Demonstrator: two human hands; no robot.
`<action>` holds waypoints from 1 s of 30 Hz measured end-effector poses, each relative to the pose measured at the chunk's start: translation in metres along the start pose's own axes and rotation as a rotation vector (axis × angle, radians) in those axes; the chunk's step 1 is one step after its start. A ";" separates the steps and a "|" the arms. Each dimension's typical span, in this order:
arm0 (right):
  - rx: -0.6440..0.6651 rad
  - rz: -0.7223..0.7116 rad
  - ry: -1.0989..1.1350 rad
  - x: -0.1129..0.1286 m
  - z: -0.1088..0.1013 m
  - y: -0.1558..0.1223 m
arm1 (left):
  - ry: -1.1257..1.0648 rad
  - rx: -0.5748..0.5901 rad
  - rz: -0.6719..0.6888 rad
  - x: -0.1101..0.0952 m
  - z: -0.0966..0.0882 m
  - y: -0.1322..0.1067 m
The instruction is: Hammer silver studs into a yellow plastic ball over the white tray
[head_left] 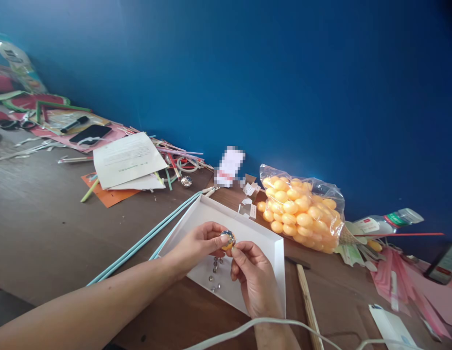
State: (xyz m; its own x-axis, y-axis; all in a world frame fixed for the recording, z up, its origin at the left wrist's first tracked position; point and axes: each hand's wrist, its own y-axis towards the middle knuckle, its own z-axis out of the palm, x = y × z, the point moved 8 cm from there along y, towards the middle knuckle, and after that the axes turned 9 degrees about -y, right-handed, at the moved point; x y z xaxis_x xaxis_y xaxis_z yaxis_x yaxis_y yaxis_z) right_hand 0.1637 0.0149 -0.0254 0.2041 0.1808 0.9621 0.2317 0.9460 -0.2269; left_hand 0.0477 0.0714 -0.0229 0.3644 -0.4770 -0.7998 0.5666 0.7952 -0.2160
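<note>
Over a shallow white box lid (264, 232), my left hand (204, 239) is closed on a shiny silver ball (228, 239), which shows yellowish reflections. My right hand (253, 272) is pinched at the ball's lower right edge; whatever its fingertips hold is too small or hidden to name. Below my hands, several small silvery beads (211, 278) lie loose in the lid. A similar shiny ball (186, 181) rests on the table beyond the lid, to the left.
Pale blue sticks (146, 238) lie left of the lid. A clear bag of yellow-orange balls (302, 211) stands behind right. A wooden-handled hammer (308, 301) lies at right, and a white cable (244, 324) crosses in front. Papers (127, 158) and craft scraps line the blue wall.
</note>
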 end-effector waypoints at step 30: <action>-0.032 -0.034 -0.039 0.002 -0.001 -0.004 | -0.007 0.013 0.069 -0.003 0.003 -0.002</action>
State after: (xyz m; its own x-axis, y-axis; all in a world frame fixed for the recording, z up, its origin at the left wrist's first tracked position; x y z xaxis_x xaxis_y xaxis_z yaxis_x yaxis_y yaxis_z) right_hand 0.1638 0.0115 -0.0224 0.1587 0.1591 0.9744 0.2680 0.9429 -0.1976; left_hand 0.0477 0.0705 -0.0189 0.4080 -0.4241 -0.8085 0.5492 0.8214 -0.1537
